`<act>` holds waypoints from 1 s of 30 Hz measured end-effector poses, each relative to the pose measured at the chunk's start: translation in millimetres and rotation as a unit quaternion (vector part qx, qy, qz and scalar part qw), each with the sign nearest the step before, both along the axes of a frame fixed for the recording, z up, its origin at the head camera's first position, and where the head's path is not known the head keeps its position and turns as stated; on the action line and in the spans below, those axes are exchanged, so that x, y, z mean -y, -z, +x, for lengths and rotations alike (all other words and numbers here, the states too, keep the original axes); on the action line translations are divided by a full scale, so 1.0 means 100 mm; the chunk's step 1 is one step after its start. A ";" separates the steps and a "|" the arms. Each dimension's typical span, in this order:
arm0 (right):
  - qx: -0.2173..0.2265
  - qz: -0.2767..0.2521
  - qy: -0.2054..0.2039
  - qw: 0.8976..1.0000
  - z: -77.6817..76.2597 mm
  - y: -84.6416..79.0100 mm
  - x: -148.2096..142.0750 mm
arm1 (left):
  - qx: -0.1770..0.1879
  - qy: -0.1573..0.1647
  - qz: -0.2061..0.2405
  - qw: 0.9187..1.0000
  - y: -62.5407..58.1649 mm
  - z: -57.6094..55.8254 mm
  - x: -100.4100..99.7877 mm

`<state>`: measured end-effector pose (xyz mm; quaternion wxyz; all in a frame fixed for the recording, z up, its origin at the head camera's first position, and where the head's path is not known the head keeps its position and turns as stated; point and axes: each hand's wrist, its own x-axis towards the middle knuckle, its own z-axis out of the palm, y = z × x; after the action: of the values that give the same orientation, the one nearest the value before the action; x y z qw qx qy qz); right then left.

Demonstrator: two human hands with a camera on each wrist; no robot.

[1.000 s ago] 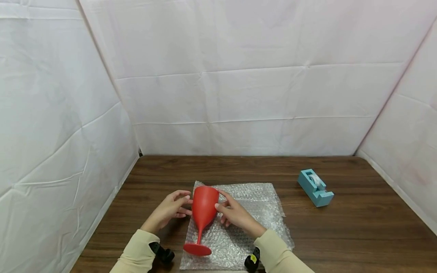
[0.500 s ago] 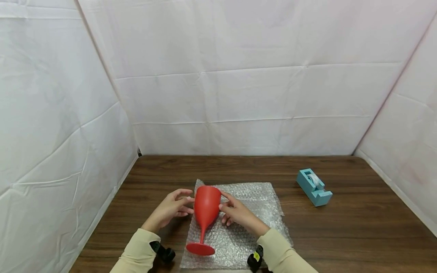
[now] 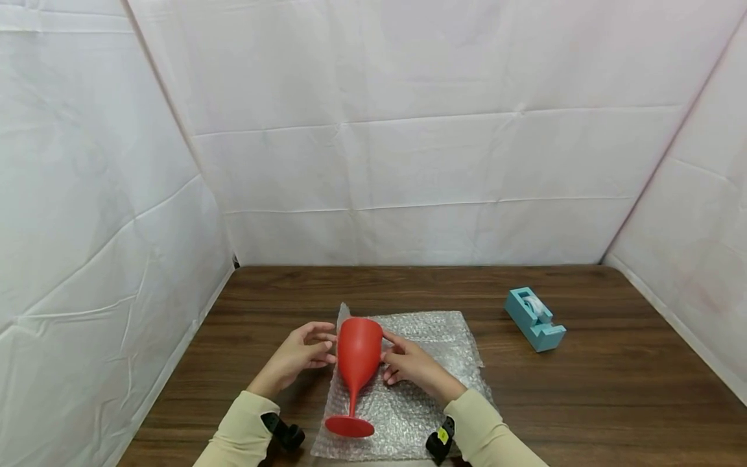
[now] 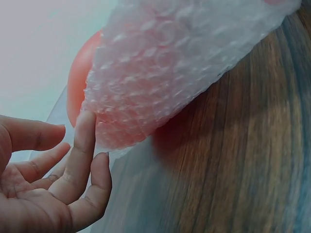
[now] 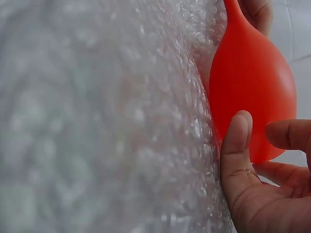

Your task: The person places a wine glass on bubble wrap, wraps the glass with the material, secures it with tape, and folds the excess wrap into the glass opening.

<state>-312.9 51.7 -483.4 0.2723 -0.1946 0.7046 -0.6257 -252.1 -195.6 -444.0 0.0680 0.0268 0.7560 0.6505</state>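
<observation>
A red plastic goblet point(image 3: 358, 350) lies on its side on a sheet of bubble wrap point(image 3: 420, 383), its foot pointing toward me. In the left wrist view, the wrap's left edge point(image 4: 146, 82) stands raised against the goblet's bowl point(image 4: 80, 77). My left hand point(image 3: 297, 355) is beside the bowl with loosely spread fingers, one fingertip point(image 4: 87, 121) right at the wrap's edge. On the other side, my right hand point(image 3: 411, 366) has its index finger reaching to the rim and its thumb near the bowl; the right wrist view shows these fingertips against the red goblet point(image 5: 255, 87).
A light blue tape dispenser point(image 3: 535, 319) with a roll of clear tape stands at the right on the dark wooden table point(image 3: 613, 363). White cloth walls point(image 3: 408, 162) enclose the table at the back and both sides.
The goblet has shifted slightly to the right, and both hands have moved along with it. The left edge of the bubble wrap now rises higher beside the bowl.
</observation>
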 end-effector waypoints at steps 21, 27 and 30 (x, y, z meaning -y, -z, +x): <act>0.048 -0.014 0.021 0.999 -0.02 0.03 -0.05 | -0.001 -0.053 0.002 0.999 0.05 -0.08 -0.15; 0.048 -0.017 0.010 0.999 -0.03 0.03 -0.07 | -0.007 -0.056 -0.004 0.998 0.07 -0.08 -0.16; 0.049 -0.018 0.002 0.999 -0.03 0.03 -0.07 | -0.013 -0.062 -0.022 0.998 0.08 -0.08 -0.16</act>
<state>-315.5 58.8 -486.0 0.3012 -0.1672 0.6795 -0.6477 -260.4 -179.4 -451.9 0.0180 -0.0131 0.7710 0.6365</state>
